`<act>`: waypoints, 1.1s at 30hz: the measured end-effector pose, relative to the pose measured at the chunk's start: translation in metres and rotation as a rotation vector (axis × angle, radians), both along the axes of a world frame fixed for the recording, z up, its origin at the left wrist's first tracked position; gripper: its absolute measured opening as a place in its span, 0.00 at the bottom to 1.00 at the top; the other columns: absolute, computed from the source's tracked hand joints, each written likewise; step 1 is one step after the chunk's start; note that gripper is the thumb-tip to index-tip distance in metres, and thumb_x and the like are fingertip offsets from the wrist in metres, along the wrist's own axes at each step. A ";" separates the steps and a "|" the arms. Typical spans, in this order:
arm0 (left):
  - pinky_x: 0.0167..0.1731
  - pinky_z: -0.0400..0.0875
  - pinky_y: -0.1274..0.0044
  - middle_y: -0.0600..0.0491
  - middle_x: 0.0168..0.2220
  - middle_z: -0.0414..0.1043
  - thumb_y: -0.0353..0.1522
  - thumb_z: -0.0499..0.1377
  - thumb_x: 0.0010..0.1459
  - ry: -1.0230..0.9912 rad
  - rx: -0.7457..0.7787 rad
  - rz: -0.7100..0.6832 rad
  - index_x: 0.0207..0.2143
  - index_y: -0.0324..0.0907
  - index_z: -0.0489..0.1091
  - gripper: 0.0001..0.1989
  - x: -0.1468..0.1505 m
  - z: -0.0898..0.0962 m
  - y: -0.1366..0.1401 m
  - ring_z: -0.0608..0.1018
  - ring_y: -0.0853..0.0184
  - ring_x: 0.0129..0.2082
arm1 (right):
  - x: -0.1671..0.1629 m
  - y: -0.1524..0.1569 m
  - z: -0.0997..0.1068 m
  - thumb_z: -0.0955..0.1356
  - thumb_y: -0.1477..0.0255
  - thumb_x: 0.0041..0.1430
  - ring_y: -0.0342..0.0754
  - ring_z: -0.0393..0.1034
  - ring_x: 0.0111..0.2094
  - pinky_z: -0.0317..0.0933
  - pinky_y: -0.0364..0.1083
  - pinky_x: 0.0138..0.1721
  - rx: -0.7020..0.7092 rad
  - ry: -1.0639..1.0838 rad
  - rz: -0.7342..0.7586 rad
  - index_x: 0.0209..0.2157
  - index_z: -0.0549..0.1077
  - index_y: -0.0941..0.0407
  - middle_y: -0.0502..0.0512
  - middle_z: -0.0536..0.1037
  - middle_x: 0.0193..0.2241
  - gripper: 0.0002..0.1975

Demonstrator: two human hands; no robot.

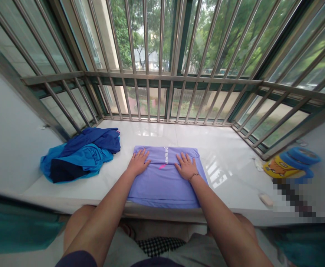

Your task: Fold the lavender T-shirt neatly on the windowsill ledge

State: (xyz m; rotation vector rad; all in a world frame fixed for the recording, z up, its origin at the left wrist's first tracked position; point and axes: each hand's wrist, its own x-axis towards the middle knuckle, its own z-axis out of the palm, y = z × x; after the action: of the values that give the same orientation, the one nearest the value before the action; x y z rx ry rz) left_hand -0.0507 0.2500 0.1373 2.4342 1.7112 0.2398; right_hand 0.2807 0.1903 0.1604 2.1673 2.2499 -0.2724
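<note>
A purple shirt lies folded into a rough rectangle on the white window ledge, its lower edge at the ledge's front. White lettering and a small pink mark run down its upper middle. My left hand rests flat on the shirt's upper left part, fingers spread. On the upper right part lies my right hand, also flat with the fingers apart and a thin bracelet at the wrist. Both hands press on the cloth and grip nothing. A slight crease crosses the shirt between them.
To the left sits a crumpled heap of blue clothes. A yellow and blue bottle stands at the right, with a small pale object near the front edge. Metal bars line the window behind the white ledge.
</note>
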 end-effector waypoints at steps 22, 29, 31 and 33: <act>0.41 0.71 0.73 0.48 0.37 0.84 0.42 0.70 0.49 -0.014 -0.190 -0.045 0.32 0.45 0.81 0.12 -0.022 0.066 0.132 0.82 0.55 0.42 | 0.091 0.116 0.046 0.72 0.64 0.72 0.54 0.76 0.54 0.71 0.59 0.58 -0.064 -0.059 0.035 0.54 0.78 0.57 0.59 0.79 0.55 0.15; 0.39 0.69 0.73 0.51 0.35 0.82 0.43 0.62 0.57 -0.203 -0.068 -0.040 0.36 0.43 0.79 0.14 -0.042 0.098 0.109 0.80 0.58 0.38 | 0.101 0.097 0.085 0.68 0.73 0.72 0.52 0.74 0.52 0.64 0.46 0.57 0.142 0.058 0.145 0.49 0.79 0.59 0.64 0.78 0.52 0.10; 0.39 0.69 0.73 0.52 0.35 0.82 0.44 0.61 0.58 -0.236 -0.045 -0.043 0.37 0.44 0.79 0.15 -0.050 0.108 0.095 0.80 0.59 0.37 | 0.104 0.084 0.096 0.67 0.72 0.73 0.51 0.74 0.50 0.64 0.45 0.55 0.196 0.093 0.163 0.49 0.79 0.58 0.62 0.79 0.49 0.09; 0.38 0.68 0.73 0.53 0.35 0.82 0.44 0.60 0.59 -0.288 -0.030 -0.049 0.39 0.44 0.79 0.15 -0.057 0.116 0.078 0.80 0.59 0.37 | 0.107 0.069 0.104 0.66 0.71 0.74 0.51 0.75 0.48 0.64 0.46 0.53 0.239 0.124 0.173 0.48 0.78 0.56 0.60 0.80 0.46 0.09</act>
State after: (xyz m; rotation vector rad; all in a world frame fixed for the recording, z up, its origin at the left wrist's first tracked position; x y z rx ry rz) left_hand -0.1073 0.3278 0.2534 2.2843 1.5192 0.5256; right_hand 0.3873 0.2597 0.2640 2.0915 2.6439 -0.1456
